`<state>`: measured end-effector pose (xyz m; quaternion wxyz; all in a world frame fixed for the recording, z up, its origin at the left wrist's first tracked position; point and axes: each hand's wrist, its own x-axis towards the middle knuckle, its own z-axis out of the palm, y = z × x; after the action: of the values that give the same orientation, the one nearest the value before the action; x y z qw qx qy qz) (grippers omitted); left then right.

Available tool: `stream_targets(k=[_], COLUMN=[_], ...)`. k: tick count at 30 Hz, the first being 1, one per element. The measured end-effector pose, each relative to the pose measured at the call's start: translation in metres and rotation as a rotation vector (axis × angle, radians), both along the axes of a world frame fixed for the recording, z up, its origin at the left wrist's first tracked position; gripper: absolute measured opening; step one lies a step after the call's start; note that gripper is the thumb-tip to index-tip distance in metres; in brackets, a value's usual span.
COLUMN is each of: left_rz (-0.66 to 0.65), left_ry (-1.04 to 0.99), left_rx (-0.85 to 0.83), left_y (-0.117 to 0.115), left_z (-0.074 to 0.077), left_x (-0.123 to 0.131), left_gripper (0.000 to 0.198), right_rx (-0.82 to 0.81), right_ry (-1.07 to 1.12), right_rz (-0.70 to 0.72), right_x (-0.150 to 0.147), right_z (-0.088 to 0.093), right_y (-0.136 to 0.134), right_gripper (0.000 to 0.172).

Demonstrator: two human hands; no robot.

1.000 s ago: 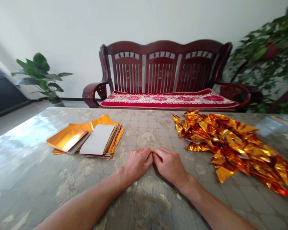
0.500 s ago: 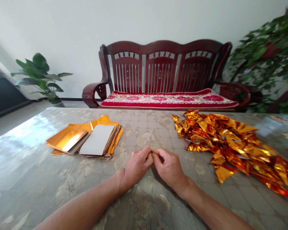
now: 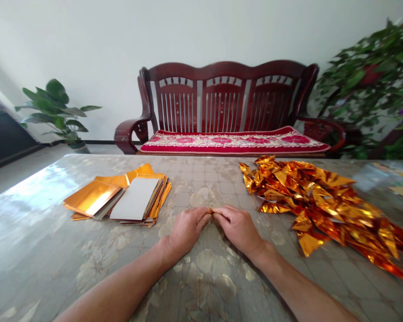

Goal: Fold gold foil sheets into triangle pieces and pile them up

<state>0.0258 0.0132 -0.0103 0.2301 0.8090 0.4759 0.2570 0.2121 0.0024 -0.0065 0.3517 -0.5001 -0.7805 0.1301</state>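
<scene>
Fingertips of my left hand and my right hand meet above the middle of the table. Between them they pinch a small piece of gold foil paper; most of it is hidden by the fingers. To the left lies a loose stack of gold foil paper sheets, some with the grey-white back facing up. A heap of folded gold foil pieces, pointed and crumpled in shape, spreads over the table on the right.
The table has a shiny flower-patterned cover. Past its far edge stands a dark red wooden bench with a red and white cushion. At the far right is a clear plastic bag. Potted plants flank the bench.
My fingers have straightened from a tighter curl, and my hands have drawn slightly apart, so a bit more of the gold foil paper shows between the fingertips. The view has tilted slightly.
</scene>
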Motion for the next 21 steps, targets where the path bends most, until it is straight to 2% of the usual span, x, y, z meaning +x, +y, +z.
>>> stream_targets(k=[5, 10, 15, 18, 21], left_rz=[0.012, -0.014, 0.021, 0.024, 0.027], left_ry=[0.198, 0.231, 0.091, -0.037, -0.115], left_rx=[0.064, 0.142, 0.11, 0.064, 0.035], left_y=[-0.003, -0.003, 0.003, 0.006, 0.007], left_z=[0.005, 0.005, 0.002, -0.001, -0.003], left_x=[0.002, 0.001, -0.005, -0.009, -0.011], left_gripper=[0.023, 0.022, 0.022, 0.022, 0.022], right_rx=[0.085, 0.131, 0.038, 0.021, -0.015], right_ry=[-0.063, -0.047, -0.027, -0.016, -0.04], right_rz=[-0.021, -0.001, 0.022, -0.043, -0.049], right_x=[-0.008, -0.012, 0.002, 0.012, 0.016], right_z=[-0.002, -0.003, -0.001, 0.0, 0.001], right_y=[-0.005, -0.008, 0.003, 0.008, 0.008], right_gripper=[0.019, 0.021, 0.023, 0.025, 0.023])
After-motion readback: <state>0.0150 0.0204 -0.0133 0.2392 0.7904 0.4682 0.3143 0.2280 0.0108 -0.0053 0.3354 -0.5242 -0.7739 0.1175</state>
